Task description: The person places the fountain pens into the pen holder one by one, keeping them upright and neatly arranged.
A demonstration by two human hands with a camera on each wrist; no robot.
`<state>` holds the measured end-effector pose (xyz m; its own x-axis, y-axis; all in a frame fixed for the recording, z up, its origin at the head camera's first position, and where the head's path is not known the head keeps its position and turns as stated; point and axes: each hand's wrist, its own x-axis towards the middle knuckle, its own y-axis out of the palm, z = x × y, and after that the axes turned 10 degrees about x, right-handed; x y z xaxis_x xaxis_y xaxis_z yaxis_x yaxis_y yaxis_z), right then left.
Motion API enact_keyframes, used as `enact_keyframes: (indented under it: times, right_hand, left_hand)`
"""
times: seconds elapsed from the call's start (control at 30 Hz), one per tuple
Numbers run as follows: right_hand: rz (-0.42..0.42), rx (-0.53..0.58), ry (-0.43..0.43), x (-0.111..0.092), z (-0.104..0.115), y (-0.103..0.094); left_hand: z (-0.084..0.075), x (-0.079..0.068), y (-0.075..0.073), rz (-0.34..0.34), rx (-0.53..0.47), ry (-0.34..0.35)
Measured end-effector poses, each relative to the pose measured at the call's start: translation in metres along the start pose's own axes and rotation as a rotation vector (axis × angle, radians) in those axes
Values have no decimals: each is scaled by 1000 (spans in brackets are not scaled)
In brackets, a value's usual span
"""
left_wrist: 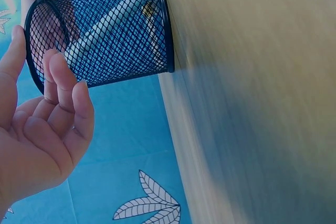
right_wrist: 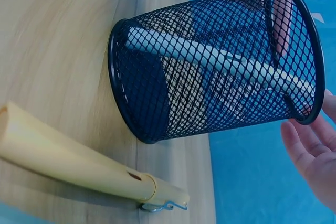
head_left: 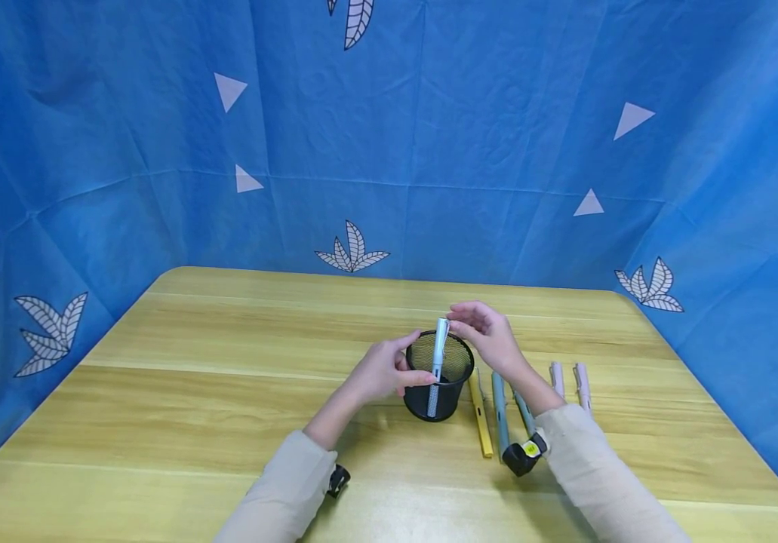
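A black mesh pen holder [head_left: 456,369] stands upright on the table. Inside it leans a light blue pen [head_left: 440,343], its clipped end above the rim and its lower end at the bottom, visible through the mesh in the right wrist view. My left hand [head_left: 386,369] holds the holder at its rim, index finger and thumb spread around it; its other fingers bend beside the mesh in the left wrist view. At the pen's top, my right hand [head_left: 487,335] has loosely bent fingers, the thumb close by the clip. Whether it touches the pen is hard to tell.
Right of the holder lie a yellow pen [head_left: 480,415], a blue-green pen [head_left: 500,411] and a darker teal pen [head_left: 523,411]. Two pale purple pens [head_left: 582,385] lie farther right, partly behind my right arm. A blue patterned cloth [head_left: 402,136] hangs behind the wooden table [head_left: 226,392].
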<state>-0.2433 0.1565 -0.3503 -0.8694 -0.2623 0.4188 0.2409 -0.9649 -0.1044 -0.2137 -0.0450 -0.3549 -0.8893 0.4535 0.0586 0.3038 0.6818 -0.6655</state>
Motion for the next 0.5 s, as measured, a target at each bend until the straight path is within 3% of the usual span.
enact_keyframes:
  times: [0.5]
  right_hand:
    - [-34,-11,23,-9,-1,-13]
  left_hand:
    - [-2,-1,0,0,2,-11]
